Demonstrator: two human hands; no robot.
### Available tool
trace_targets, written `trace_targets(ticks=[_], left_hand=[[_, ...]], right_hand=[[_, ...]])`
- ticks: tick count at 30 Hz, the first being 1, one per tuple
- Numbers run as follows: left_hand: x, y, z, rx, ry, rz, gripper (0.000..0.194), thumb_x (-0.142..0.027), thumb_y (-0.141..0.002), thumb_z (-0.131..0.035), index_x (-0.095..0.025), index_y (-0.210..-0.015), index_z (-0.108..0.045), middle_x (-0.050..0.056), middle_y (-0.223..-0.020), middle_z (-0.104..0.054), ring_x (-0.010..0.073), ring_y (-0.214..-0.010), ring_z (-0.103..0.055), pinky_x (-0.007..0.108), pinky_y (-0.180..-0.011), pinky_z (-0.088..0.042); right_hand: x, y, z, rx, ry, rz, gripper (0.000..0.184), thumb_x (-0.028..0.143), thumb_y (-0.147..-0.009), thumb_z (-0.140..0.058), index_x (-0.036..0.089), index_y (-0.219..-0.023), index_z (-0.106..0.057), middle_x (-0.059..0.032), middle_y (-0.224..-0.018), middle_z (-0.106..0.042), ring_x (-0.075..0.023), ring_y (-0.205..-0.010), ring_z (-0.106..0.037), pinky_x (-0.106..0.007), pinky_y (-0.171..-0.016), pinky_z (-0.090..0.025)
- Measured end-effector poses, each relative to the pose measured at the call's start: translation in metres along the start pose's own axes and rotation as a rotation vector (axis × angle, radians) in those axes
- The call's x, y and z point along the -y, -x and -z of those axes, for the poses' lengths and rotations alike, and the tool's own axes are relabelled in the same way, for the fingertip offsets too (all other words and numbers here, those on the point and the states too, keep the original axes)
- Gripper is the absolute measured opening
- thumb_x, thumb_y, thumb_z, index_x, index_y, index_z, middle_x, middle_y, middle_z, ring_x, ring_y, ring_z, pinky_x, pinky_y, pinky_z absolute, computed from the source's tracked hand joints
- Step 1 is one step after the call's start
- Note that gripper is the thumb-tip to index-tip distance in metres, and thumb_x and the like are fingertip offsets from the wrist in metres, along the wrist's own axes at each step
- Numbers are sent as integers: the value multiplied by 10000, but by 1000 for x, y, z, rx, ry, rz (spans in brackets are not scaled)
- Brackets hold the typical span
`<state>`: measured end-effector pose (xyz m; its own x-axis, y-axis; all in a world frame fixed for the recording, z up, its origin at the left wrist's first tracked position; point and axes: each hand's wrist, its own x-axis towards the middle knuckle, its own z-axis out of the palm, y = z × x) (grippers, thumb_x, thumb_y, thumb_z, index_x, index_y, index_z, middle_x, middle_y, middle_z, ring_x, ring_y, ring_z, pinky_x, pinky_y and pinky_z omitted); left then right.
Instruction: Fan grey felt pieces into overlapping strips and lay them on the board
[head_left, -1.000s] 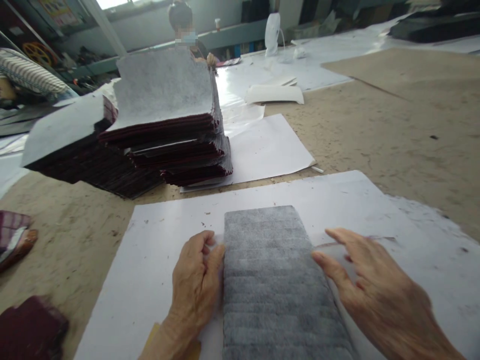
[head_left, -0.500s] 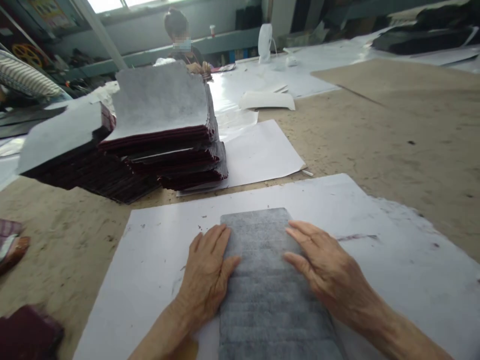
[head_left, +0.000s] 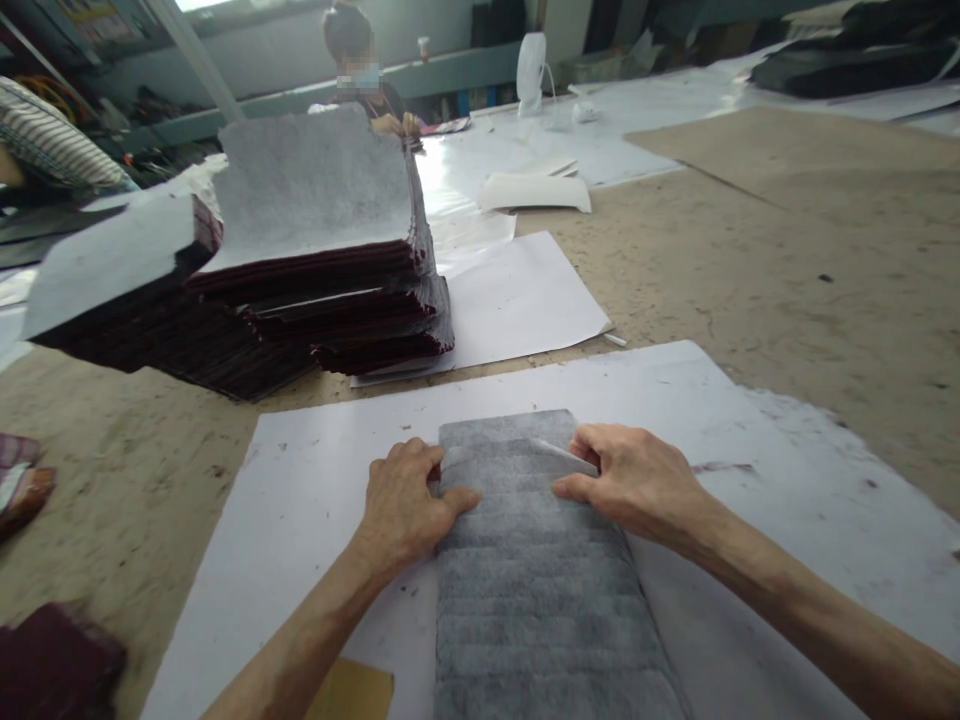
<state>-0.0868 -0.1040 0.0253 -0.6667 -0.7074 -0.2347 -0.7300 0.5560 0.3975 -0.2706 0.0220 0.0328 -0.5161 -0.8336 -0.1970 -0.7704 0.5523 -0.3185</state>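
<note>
A long grey felt-like strip (head_left: pixel 536 590) lies lengthwise on a large white sheet (head_left: pixel 315 480) in front of me. My left hand (head_left: pixel 409 500) is curled at the strip's left edge near its far end, fingers gripping that edge. My right hand (head_left: pixel 634 480) is closed on the strip's right side, pinching a thin pale layer (head_left: pixel 566 455) that lifts off the top of the strip.
Stacks of dark red pieces topped with grey sheets (head_left: pixel 300 250) stand at the back left on the brown table (head_left: pixel 787 270). A second white sheet (head_left: pixel 525 295) lies behind. Dark red items (head_left: pixel 52 665) sit at the near left. A person (head_left: pixel 360 70) works far behind.
Both hands went from lying flat on the strip to curling closed at its far end. My right hand now pinches up a thin layer from the strip's top.
</note>
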Motion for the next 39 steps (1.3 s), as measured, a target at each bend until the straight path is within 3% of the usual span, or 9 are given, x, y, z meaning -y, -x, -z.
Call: trace_targets(ticks=[4,8,15,20,39], left_hand=[[4,26,-8,-1,155,47,346,-445,-793,-480,-202,-560,-400,9,-675,-487,193,-723,-473,327,-675,-341],[3,43,-19,-89,212,94,342,-424,-830,-380,-208,-565,-376,15,-674,-467,205,-731,-459,360,-705,-318],[-1,39,-25,-161,277,118,320,-363,-794,-428,-203,-521,-385,13,-681,-460,198,-735,-456,344,-687,-309],[-1,40,-25,-187,304,112,313,-334,-786,-454,-199,-510,-394,6,-672,-454,187,-726,-458,332,-679,-317],[0,37,-32,-221,246,112,305,-333,-785,-440,-190,-516,-443,25,-726,-493,214,-778,-478,402,-742,-317]], right_hand=[[-1,29,-8,27,-81,-191,384,513,-747,-479,210,-523,-407,15,-532,-506,-137,-525,-455,-252,-490,-259],[-1,48,-20,-45,-180,-259,378,499,-762,-375,212,-515,-364,7,-526,-497,-148,-522,-463,-262,-499,-284],[2,48,-27,-167,-174,-278,336,466,-731,-419,226,-496,-426,6,-489,-502,-145,-457,-458,-260,-457,-274],[1,49,-26,-147,-178,-316,333,485,-719,-430,230,-508,-467,6,-521,-552,-155,-479,-494,-261,-462,-291],[4,44,-26,-174,-137,-312,309,456,-692,-452,232,-480,-427,10,-461,-513,-148,-442,-470,-255,-445,-285]])
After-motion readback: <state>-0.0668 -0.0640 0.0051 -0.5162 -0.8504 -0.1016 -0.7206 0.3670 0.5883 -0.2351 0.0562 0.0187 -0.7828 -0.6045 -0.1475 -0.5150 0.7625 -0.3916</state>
